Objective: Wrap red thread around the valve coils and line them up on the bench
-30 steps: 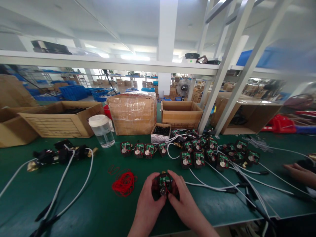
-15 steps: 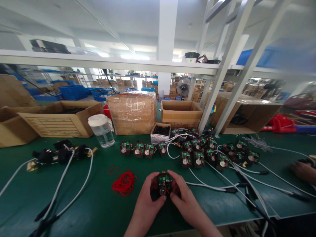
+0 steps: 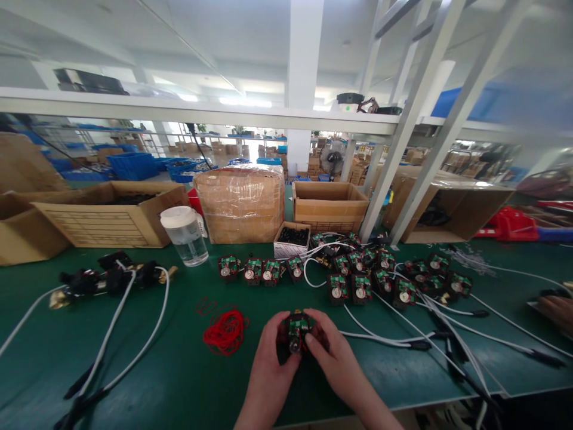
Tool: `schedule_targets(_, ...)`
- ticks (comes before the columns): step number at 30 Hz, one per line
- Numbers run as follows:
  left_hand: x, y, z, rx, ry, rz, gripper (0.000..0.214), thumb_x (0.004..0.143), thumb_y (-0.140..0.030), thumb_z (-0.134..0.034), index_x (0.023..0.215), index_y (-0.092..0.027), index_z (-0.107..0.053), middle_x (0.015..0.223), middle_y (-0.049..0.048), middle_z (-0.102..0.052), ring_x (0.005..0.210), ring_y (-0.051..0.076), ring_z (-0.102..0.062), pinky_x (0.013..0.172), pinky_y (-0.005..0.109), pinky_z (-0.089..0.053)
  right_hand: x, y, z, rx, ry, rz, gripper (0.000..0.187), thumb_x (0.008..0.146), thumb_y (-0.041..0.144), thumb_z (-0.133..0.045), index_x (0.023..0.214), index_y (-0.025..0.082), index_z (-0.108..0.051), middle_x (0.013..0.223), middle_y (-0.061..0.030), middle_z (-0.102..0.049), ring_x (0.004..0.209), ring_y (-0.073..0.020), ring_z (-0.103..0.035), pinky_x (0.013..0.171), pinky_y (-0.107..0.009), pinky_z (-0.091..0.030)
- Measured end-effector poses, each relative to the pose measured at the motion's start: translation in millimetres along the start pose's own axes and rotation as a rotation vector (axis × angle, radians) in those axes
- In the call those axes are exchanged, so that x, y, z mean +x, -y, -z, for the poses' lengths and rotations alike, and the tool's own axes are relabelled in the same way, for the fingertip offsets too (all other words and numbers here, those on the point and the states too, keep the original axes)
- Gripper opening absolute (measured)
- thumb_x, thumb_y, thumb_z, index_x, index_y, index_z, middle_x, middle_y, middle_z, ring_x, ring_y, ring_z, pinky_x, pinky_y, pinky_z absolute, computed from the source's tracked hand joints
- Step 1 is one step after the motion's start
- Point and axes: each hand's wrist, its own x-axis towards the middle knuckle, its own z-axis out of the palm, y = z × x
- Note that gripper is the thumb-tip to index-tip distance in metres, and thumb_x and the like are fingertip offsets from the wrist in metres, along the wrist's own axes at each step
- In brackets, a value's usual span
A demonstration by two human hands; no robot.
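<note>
Between my hands, near the front edge of the bench, is a small black housing with a green circuit board (image 3: 297, 325) facing up. My left hand (image 3: 274, 364) grips its left side, thumb at the lower edge. On the other side my right hand (image 3: 330, 352) holds it too, the thumb bent over onto the board near some red wire. A round metallic part shows at the lower end of the board. The underside of the housing is hidden by my fingers. Left of my hands lies a tangle of red wire (image 3: 224, 332).
Several similar open housings (image 3: 362, 288) with white cables spread across the right and back. A water jug (image 3: 184, 236) stands before a taped carton (image 3: 242, 206). Black assemblies with brass fittings (image 3: 111, 279) lie left. Another person's hand (image 3: 557, 310) is at the right edge.
My right thumb has moved up from the housing's lower edge onto the board. My left hand keeps its hold. The other person's hand at the right has shifted slightly.
</note>
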Motion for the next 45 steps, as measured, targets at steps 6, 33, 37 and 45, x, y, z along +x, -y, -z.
schedule_targets(6, 1.2, 2.0, -8.0, 0.003, -0.072, 0.012, 0.052, 0.072, -0.017, -0.064, 0.123, -0.021, -0.055, 0.124, 0.0101, -0.064, 0.116, 0.028, -0.063, 0.105, 0.051, -0.047, -1.2, -2.3, 3.4, 0.015, 0.028, 0.012, 0.052, 0.084, 0.017, -0.051, 0.135, 0.026, -0.057, 0.118, -0.0062, -0.063, 0.106, -0.0224, -0.06, 0.098, -0.039, -0.05)
schedule_targets(33, 1.0, 1.4, -15.8, 0.016, -0.11, 0.025, 0.057, 0.068, -0.017, -0.068, 0.122, -0.02, -0.054, 0.122, 0.0112, -0.065, 0.116, 0.031, -0.064, 0.104, 0.054, -0.047, 3.9, 4.2, 1.5, -0.075, 0.007, 0.032, 0.051, 0.08, 0.011, -0.052, 0.129, 0.025, -0.06, 0.113, -0.0055, -0.065, 0.107, -0.0236, -0.061, 0.1, -0.041, -0.05)
schedule_targets(37, 0.7, 1.1, -15.7, 0.005, -0.101, 0.025, 0.055, 0.07, -0.019, -0.068, 0.122, -0.02, -0.054, 0.123, 0.0111, -0.065, 0.116, 0.03, -0.064, 0.104, 0.054, -0.047, 2.3, 4.2, 2.2, -0.141, 0.008, 0.077, 0.057, 0.079, 0.008, -0.049, 0.132, 0.026, -0.058, 0.12, -0.0054, -0.064, 0.106, -0.0226, -0.062, 0.099, -0.041, -0.05)
schedule_targets(45, 0.5, 1.4, -13.7, 0.017, -0.096, 0.04, 0.059, 0.066, -0.017, -0.071, 0.123, -0.021, -0.055, 0.125, 0.0097, -0.065, 0.12, 0.031, -0.062, 0.106, 0.052, -0.046, 0.5, -1.6, 10.1, -0.086, 0.065, 0.096, 0.059, 0.081, 0.008, -0.049, 0.137, 0.027, -0.055, 0.13, -0.0054, -0.061, 0.115, -0.0219, -0.059, 0.104, -0.04, -0.048)
